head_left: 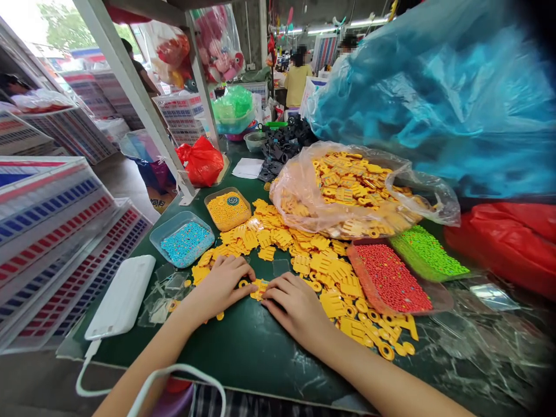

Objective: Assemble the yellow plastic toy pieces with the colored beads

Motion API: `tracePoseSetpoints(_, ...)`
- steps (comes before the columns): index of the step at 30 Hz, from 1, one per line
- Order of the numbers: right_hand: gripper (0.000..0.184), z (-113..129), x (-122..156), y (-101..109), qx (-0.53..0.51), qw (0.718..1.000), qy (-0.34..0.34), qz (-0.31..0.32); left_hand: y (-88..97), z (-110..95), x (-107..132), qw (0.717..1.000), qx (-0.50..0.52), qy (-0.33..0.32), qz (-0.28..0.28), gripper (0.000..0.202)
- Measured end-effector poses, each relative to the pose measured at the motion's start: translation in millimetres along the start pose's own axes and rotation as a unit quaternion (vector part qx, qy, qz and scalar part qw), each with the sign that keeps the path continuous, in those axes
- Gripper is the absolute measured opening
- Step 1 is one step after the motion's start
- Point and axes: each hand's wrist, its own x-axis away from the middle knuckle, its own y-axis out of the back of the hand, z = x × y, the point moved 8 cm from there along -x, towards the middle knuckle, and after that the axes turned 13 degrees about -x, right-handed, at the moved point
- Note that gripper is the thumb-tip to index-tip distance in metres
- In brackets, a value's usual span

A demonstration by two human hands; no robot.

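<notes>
A small yellow plastic piece (259, 289) lies low over the green tabletop between my two hands. My left hand (223, 284) grips its left side, thumb and fingers closed near a yellow ring. From the right, my right hand (292, 298) has its curled fingertips on the same piece; the fingertips are partly hidden. Behind both hands spreads a heap of flat, slotted yellow plastic pieces (319, 260). Tubs of blue beads (185, 243) and yellow beads (228, 208) stand beyond my left hand. Red beads (393, 275) and green beads (430, 252) fill tubs to the right.
A clear bag of yellow pieces (351, 185) stands behind the heap, with black parts (289, 139) farther back. A white power bank (121, 295) with a cable lies left. A large blue bag (434, 104) and red bag (508, 243) crowd the right. Striped crates (52, 231) stand left.
</notes>
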Motion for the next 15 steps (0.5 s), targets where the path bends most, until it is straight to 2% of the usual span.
tracePoseSetpoints(4,0.006,-2.8,0.3,-0.6,-0.022,1.0,-0.009,-0.014,-12.4,-1.8,1.5,1.0,0.02,0.015,0.007,0.028)
tracePoseSetpoints(9,0.005,-4.3,2.1,2.0,-0.056,0.998,-0.023,-0.032,-15.2,-1.8,4.5,0.999,0.039,0.025,-0.008,0.03)
tracePoseSetpoints(15,0.008,-3.6,4.6,6.0,-0.014,0.998,-0.017,-0.057,-17.9,-6.4,4.4,0.999,0.032,0.015,0.004,0.028)
